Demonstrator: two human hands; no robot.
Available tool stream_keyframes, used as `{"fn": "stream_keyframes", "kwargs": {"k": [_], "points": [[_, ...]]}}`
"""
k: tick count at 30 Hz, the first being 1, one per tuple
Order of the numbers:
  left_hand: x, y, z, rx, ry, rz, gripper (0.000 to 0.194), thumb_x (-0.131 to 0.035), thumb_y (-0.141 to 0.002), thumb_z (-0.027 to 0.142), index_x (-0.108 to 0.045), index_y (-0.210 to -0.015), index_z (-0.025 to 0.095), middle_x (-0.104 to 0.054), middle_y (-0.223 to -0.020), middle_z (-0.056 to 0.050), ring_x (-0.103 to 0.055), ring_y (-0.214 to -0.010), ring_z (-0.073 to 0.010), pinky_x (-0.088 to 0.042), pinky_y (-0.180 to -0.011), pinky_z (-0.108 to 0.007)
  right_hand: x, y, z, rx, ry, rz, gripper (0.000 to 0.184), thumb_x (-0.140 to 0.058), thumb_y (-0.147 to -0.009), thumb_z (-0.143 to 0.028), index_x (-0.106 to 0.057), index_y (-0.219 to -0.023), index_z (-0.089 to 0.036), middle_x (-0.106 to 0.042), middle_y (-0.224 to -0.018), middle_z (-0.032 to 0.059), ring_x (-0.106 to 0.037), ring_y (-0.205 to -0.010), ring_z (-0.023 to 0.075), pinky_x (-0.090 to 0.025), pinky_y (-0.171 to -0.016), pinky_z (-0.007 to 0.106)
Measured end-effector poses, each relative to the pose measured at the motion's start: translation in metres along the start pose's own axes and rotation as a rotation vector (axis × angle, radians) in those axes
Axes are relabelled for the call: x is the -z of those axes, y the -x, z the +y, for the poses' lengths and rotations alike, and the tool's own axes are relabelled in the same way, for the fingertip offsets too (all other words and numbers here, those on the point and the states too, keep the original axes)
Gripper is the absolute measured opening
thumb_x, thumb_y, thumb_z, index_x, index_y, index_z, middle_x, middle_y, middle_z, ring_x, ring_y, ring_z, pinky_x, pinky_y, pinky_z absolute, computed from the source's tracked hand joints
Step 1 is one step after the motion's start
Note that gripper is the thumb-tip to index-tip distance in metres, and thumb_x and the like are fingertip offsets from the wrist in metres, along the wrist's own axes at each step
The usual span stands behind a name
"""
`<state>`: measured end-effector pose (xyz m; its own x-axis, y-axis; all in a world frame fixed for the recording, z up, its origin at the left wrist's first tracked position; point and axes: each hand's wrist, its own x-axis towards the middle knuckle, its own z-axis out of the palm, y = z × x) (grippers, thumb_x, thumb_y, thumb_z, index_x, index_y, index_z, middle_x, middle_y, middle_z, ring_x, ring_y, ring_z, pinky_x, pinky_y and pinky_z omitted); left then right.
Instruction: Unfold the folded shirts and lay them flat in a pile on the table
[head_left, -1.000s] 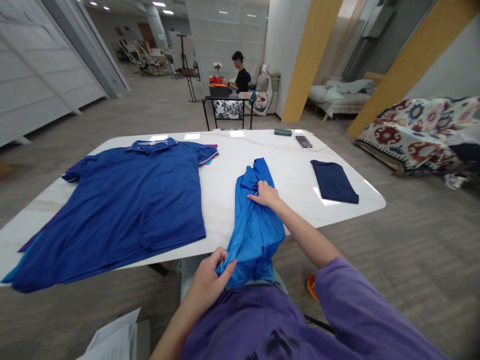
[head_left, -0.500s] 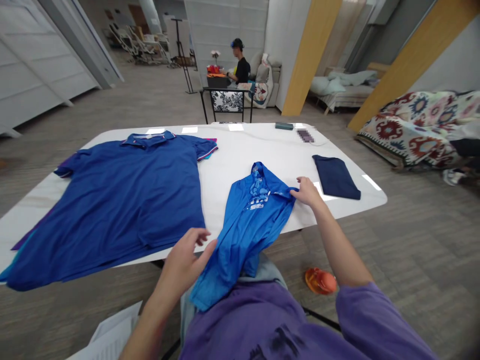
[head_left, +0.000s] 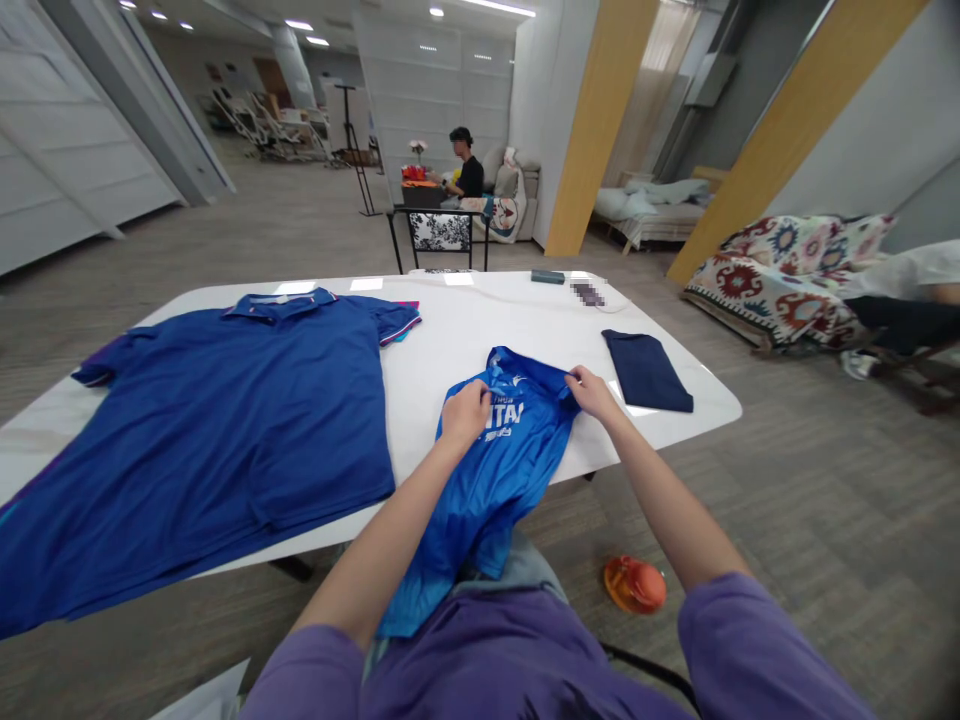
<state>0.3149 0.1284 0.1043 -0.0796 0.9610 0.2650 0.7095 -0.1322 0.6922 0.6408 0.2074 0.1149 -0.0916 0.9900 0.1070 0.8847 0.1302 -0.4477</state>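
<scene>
A bright blue shirt (head_left: 499, 470) with white lettering lies partly on the white table (head_left: 450, 320), its lower end hanging over the near edge onto my lap. My left hand (head_left: 466, 412) is closed on the shirt's left upper part, close to the collar. At the other side, my right hand (head_left: 591, 390) pinches the shirt's right upper edge. Both hands hold it spread across the top, and wrinkles run down its front. To the left, a darker blue polo shirt (head_left: 262, 420) lies spread flat, with purple and teal cloth peeking out beneath it.
A folded navy garment (head_left: 649, 370) lies at the table's right. A dark green case (head_left: 547, 277) and a blurred-out item (head_left: 587, 293) sit at the far edge. Beyond stands a chair (head_left: 439, 235); a person (head_left: 469, 175) sits farther back. An orange object (head_left: 636, 585) is on the floor.
My left hand has moved forward from the table's near edge and taken hold of the blue shirt. My right hand keeps its grip. More lettering shows, and the view has tilted up.
</scene>
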Motion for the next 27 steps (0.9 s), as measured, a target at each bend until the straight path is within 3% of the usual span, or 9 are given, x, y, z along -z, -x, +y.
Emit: {"fn": "stream_keyframes", "kwargs": {"k": [4, 7, 9, 11, 15, 17, 22, 24, 27], "points": [[0.061, 0.001, -0.048, 0.172, 0.069, 0.189, 0.028, -0.043, -0.116, 0.04, -0.065, -0.121, 0.024, -0.078, -0.113, -0.009, -0.075, -0.104, -0.0261, -0.058, -0.092, -0.037, 0.023, 0.002, 0.046, -0.138, -0.08, 0.056, 0.034, -0.062, -0.116, -0.045, -0.07, -0.135, -0.018, -0.075, -0.123, 0.0092, -0.075, -0.101, 0.0204, -0.067, -0.089, 0.038], [0.106, 0.005, -0.077, 0.278, 0.024, 0.393, 0.026, -0.044, -0.111, 0.029, -0.062, -0.128, 0.02, -0.072, -0.131, -0.016, -0.069, -0.125, -0.0304, -0.054, -0.109, -0.044, 0.029, 0.002, 0.06, -0.172, -0.09, 0.093, 0.039, -0.072, -0.111, -0.045, -0.07, -0.141, -0.02, -0.07, -0.142, 0.0118, -0.073, -0.118, 0.0239, -0.066, -0.102, 0.046], [0.117, 0.008, -0.08, 0.258, -0.062, 0.512, 0.033, -0.047, -0.105, 0.022, -0.062, -0.135, 0.02, -0.066, -0.143, -0.018, -0.063, -0.137, -0.0327, -0.047, -0.12, -0.049, 0.025, -0.002, 0.053, -0.126, -0.087, 0.105, 0.038, -0.067, -0.113, -0.044, -0.069, -0.144, -0.022, -0.068, -0.147, 0.0132, -0.07, -0.126, 0.0261, -0.062, -0.11, 0.049], [0.111, 0.011, -0.07, 0.117, -0.162, 0.442, 0.04, -0.053, -0.104, 0.025, -0.063, -0.143, 0.022, -0.065, -0.15, -0.016, -0.059, -0.143, -0.0345, -0.042, -0.123, -0.052, 0.016, -0.008, 0.036, -0.016, -0.087, 0.058, 0.04, -0.064, -0.114, -0.041, -0.068, -0.148, -0.021, -0.068, -0.149, 0.0148, -0.068, -0.133, 0.0283, -0.058, -0.116, 0.051], [0.071, 0.015, -0.043, -0.279, -0.269, -0.105, 0.05, -0.071, -0.099, 0.035, -0.068, -0.148, 0.029, -0.066, -0.156, -0.012, -0.054, -0.15, -0.0351, -0.032, -0.13, -0.055, 0.004, -0.018, -0.004, 0.27, -0.067, -0.209, 0.052, -0.086, -0.091, -0.037, -0.077, -0.141, -0.025, -0.074, -0.145, 0.0116, -0.07, -0.133, 0.0311, -0.054, -0.119, 0.044], [0.056, 0.013, -0.037, -0.345, -0.26, -0.235, 0.054, -0.078, -0.096, 0.041, -0.069, -0.148, 0.03, -0.068, -0.153, -0.011, -0.055, -0.149, -0.0356, -0.031, -0.13, -0.056, 0.004, -0.02, -0.015, 0.367, -0.047, -0.306, 0.062, -0.093, -0.078, -0.031, -0.08, -0.138, -0.028, -0.075, -0.143, 0.0099, -0.07, -0.133, 0.0331, -0.053, -0.119, 0.045], [0.047, 0.0, -0.039, -0.225, -0.154, -0.224, 0.021, -0.073, -0.102, 0.04, -0.079, -0.118, 0.027, -0.08, -0.115, -0.008, -0.072, -0.118, -0.0305, -0.048, -0.113, -0.049, 0.012, -0.013, -0.023, 0.467, -0.056, -0.299, 0.021, -0.081, -0.088, -0.029, -0.082, -0.109, -0.027, -0.081, -0.122, 0.0052, -0.073, -0.12, 0.0272, -0.051, -0.113, 0.041], [0.053, -0.003, -0.037, -0.21, -0.129, -0.173, 0.017, -0.065, -0.107, 0.036, -0.077, -0.111, 0.026, -0.08, -0.115, -0.008, -0.074, -0.114, -0.0282, -0.052, -0.105, -0.043, 0.017, -0.008, -0.026, 0.466, -0.096, -0.216, 0.011, -0.072, -0.095, -0.027, -0.077, -0.106, -0.027, -0.082, -0.113, 0.003, -0.073, -0.11, 0.0227, -0.052, -0.106, 0.037], [0.075, -0.004, -0.026, -0.154, -0.082, 0.014, 0.027, -0.048, -0.116, 0.038, -0.07, -0.124, 0.025, -0.079, -0.12, -0.011, -0.074, -0.112, -0.027, -0.055, -0.097, -0.039, 0.033, -0.004, -0.036, 0.421, -0.183, 0.006, 0.017, -0.056, -0.106, -0.026, -0.066, -0.119, -0.027, -0.079, -0.108, 0.003, -0.071, -0.097, 0.02, -0.052, -0.095, 0.034]]}}
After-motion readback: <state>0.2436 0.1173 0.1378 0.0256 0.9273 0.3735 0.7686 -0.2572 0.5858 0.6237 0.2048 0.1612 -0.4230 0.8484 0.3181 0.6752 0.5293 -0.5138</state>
